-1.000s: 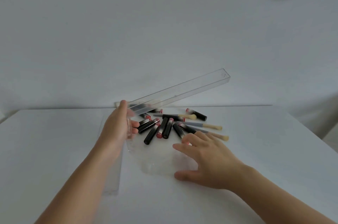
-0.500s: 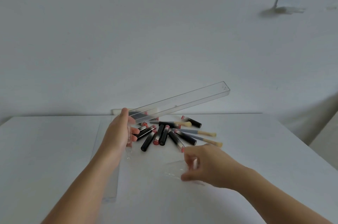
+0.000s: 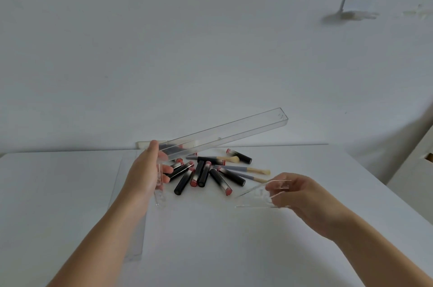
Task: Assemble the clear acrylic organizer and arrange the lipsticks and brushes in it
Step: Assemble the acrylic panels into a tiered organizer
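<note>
— What has the left hand (image 3: 146,173) got?
— Its fingers curl round one end of a long clear acrylic tray (image 3: 225,133), which slants up over the far edge of the white counter (image 3: 58,193).
— And the right hand (image 3: 296,195)?
— It pinches a small clear acrylic panel (image 3: 257,194), lifted just off the counter toward the right edge.
— The rest?
— Lipsticks (image 3: 203,175) and brushes (image 3: 243,169) lie jumbled between the hands, nearer the far edge. A flat clear sheet (image 3: 131,235) lies under the left forearm.

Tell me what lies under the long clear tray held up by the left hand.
Under the long clear tray, gripped by the left hand, lie lipsticks and brushes on the table. Those beneath its near end are blurred through the acrylic.
</note>
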`<state>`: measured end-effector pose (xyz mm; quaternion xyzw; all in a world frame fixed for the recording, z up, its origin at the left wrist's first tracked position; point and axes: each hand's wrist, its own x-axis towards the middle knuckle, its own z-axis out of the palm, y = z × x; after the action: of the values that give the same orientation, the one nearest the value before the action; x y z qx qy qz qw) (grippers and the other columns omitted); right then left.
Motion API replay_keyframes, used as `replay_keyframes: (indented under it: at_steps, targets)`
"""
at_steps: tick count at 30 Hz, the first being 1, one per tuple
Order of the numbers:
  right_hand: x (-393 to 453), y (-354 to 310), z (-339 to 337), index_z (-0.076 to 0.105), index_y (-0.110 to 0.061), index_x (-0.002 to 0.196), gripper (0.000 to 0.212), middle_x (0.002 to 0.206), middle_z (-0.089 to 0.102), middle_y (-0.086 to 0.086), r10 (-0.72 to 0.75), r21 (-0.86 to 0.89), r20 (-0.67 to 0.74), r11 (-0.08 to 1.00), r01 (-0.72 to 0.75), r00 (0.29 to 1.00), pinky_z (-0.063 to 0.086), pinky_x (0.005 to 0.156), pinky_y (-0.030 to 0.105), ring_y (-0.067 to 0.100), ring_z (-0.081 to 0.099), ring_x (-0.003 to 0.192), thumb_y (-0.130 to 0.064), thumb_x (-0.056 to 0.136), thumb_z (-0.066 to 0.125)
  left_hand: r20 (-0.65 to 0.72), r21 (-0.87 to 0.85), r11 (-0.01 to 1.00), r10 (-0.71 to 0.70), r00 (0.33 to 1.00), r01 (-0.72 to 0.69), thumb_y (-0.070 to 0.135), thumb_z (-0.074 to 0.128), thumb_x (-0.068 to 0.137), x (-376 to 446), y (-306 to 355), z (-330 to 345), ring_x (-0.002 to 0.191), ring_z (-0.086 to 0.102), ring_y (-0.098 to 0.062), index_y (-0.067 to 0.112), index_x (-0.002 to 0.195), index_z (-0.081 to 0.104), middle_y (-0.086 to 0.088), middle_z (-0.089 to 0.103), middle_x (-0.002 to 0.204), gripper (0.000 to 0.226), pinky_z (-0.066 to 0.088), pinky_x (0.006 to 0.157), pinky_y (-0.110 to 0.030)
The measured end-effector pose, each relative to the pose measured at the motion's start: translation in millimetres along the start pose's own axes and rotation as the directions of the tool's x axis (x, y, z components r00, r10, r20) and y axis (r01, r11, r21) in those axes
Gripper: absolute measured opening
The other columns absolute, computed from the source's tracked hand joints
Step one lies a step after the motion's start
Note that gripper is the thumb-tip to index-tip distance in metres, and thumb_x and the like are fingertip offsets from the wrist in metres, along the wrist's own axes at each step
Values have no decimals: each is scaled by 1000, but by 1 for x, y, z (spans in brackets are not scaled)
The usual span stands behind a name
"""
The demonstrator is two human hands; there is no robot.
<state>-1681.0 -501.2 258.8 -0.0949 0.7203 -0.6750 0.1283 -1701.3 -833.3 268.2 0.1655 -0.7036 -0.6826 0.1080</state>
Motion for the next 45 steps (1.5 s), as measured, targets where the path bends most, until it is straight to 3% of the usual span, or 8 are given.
replay_keyframes:
  at_steps: [9, 13, 15, 19, 22, 32, 39, 45]
  targets:
    - [16, 10, -12, 65, -2, 70, 36, 79, 62, 19, 62, 428, -125, 904, -2, 990, 56, 88, 59, 35, 61, 77, 16, 72, 34, 5, -1, 1000, -2, 1000, 2, 56, 36, 103, 2, -3, 0, 59, 57, -23, 10, 104, 65, -17, 70, 85, 55, 42, 59, -33]
    - [21, 7, -11, 57, -11, 68, 20, 72, 40, 8, 85, 598, -118, 802, 3, 989, 46, 62, 39, 24, 41, 61, -1, 67, 39, 6, 15, 1000, 12, 1000, -12, 55, 36, 103, 2, -3, 0, 60, 57, -24, 9, 104, 65, -19, 71, 88, 54, 42, 59, -34]
    - [22, 4, -14, 53, -12, 71, 8, 73, 34, 5, 77, 597, -82, 802, -13, 994, 37, 57, 35, 21, 34, 61, -16, 66, 47, 10, 25, 1000, 18, 1000, -18, 55, 36, 103, 1, -4, 0, 61, 57, -25, 9, 104, 65, -20, 71, 90, 55, 42, 59, -34]
    - [31, 2, -24, 49, -15, 72, 41, 73, 36, 3, 91, 538, -48, 841, -51, 995, 26, 54, 33, 20, 33, 62, -47, 65, 74, 9, 37, 999, 29, 1000, -29, 54, 37, 103, -1, -3, 3, 61, 56, -25, 10, 101, 65, -18, 70, 89, 52, 41, 60, -34]
    - [40, 3, -28, 54, -19, 75, 43, 77, 45, 1, 81, 505, -39, 861, -50, 996, 28, 54, 30, 17, 40, 61, -48, 65, 85, 26, 40, 999, 32, 999, -33, 52, 38, 104, -3, -2, 5, 60, 54, -25, 9, 101, 64, -17, 69, 86, 50, 39, 58, -34]
    - [53, 14, -32, 73, -15, 112, 62, 95, 67, 9, 82, 508, -45, 860, -48, 996, 42, 49, 30, 21, 57, 67, -70, 88, 56, 120, 198, 973, 100, 988, -122, 62, 42, 90, -8, -4, 6, 58, 53, -24, 13, 96, 66, -11, 71, 83, 55, 40, 58, -35]
    - [53, 7, -33, 76, -17, 103, 79, 95, 68, 8, 115, 436, -79, 897, -70, 990, 37, 48, 28, 18, 55, 64, -84, 82, 41, 102, 260, 948, 162, 981, -184, 71, 39, 77, -9, -9, 5, 60, 56, -23, 22, 89, 67, -7, 73, 77, 58, 43, 60, -38]
    - [49, 1, -33, 76, -20, 97, 73, 91, 69, 3, 113, 323, -150, 944, -59, 982, 38, 50, 27, 14, 55, 64, -85, 74, 52, 90, 254, 950, 165, 982, -183, 77, 39, 72, -10, -10, 5, 64, 57, -28, 32, 80, 67, -9, 72, 82, 54, 43, 61, -41]
